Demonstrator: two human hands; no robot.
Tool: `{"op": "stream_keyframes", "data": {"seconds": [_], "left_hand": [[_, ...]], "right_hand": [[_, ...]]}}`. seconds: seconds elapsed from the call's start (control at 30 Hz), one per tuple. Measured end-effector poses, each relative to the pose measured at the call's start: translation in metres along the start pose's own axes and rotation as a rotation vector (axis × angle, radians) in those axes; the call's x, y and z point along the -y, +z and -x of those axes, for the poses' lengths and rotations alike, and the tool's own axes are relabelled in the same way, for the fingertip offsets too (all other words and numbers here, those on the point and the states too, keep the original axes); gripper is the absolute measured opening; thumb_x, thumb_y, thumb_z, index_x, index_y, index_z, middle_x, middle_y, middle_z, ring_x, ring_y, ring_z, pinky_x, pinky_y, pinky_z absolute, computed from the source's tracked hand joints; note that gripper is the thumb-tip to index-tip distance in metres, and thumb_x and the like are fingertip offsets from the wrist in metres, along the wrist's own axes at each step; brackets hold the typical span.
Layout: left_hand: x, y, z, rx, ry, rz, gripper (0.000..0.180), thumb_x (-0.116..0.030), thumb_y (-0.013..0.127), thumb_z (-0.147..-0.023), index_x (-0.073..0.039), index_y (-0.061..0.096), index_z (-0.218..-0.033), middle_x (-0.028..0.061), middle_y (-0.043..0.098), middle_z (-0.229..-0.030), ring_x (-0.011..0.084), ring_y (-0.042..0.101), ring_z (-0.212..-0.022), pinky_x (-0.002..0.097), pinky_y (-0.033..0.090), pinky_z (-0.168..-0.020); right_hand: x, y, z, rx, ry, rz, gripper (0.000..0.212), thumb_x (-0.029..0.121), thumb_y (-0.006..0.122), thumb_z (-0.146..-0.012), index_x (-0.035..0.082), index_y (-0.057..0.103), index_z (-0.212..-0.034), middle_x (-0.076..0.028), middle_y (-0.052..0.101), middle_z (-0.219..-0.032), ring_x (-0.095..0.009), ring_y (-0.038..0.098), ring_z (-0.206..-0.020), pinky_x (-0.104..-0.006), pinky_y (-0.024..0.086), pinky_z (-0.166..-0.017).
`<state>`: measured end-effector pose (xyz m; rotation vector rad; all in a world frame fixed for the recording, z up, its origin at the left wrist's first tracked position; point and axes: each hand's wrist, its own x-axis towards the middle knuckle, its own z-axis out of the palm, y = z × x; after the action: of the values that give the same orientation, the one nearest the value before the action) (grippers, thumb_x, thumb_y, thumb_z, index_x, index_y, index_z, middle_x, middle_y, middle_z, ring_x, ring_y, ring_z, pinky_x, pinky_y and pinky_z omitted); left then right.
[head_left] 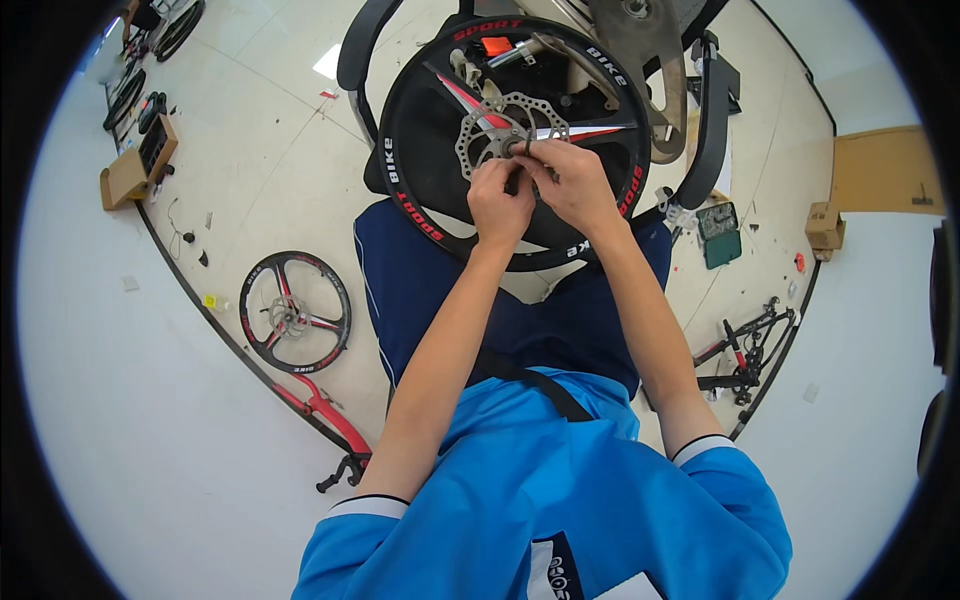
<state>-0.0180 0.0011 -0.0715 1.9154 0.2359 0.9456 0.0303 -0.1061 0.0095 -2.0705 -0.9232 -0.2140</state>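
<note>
A black bicycle wheel (632, 95) with red-and-white spokes lies flat in front of me, its near edge over my thighs. A silver brake disc rotor (465, 135) sits at its centre. My left hand (500, 203) and my right hand (572, 180) meet at the near side of the hub, just over the rotor. Fingers of both are pinched together there, nearly touching each other. Whatever they grip is small and hidden by the fingertips. Through the wheel's far openings show a metal tool (512, 54) and an orange piece (495, 46).
Chair armrests (355, 65) flank the wheel, the right armrest (712, 130) beside a large metal part (640, 60). On the floor lie another wheel (345, 310), a red frame part (325, 410), a black bicycle frame (745, 360), a green case (721, 248) and cardboard boxes (825, 228).
</note>
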Motion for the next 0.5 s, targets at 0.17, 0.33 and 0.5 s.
{"op": "stream_keyframes", "data": {"seconds": [0.17, 0.33, 0.5], "left_hand": [[0.002, -0.001, 0.0, 0.006, 0.003, 0.006, 0.009, -0.002, 0.073, -0.078, -0.001, 0.069, -0.085, 0.0134, 0.066, -0.08, 0.0329, 0.066, -0.072, 0.0377, 0.053, -0.068], [0.005, -0.001, 0.001, 0.008, 0.023, -0.018, 0.009, -0.003, 0.073, -0.076, 0.0, 0.067, -0.082, 0.0132, 0.064, -0.077, 0.0335, 0.064, -0.071, 0.0388, 0.052, -0.066], [0.007, 0.001, 0.004, 0.045, 0.007, -0.019, 0.01, -0.003, 0.074, -0.075, -0.003, 0.067, -0.083, 0.0109, 0.067, -0.083, 0.0334, 0.065, -0.079, 0.0411, 0.05, -0.074]], "right_hand": [[0.002, -0.007, -0.006, 0.073, -0.078, 0.076, 0.017, 0.004, 0.074, -0.085, 0.0, 0.074, -0.101, -0.014, 0.074, -0.092, -0.032, 0.071, -0.078, -0.0369, 0.056, -0.069], [0.006, -0.008, -0.008, 0.113, -0.134, 0.189, 0.013, 0.008, 0.072, -0.083, 0.003, 0.075, -0.095, -0.012, 0.073, -0.084, -0.03, 0.071, -0.078, -0.0382, 0.057, -0.07], [-0.001, 0.003, -0.003, 0.011, -0.12, 0.183, 0.012, 0.01, 0.073, -0.081, 0.004, 0.075, -0.091, -0.011, 0.072, -0.08, -0.029, 0.071, -0.075, -0.0381, 0.057, -0.067]]}}
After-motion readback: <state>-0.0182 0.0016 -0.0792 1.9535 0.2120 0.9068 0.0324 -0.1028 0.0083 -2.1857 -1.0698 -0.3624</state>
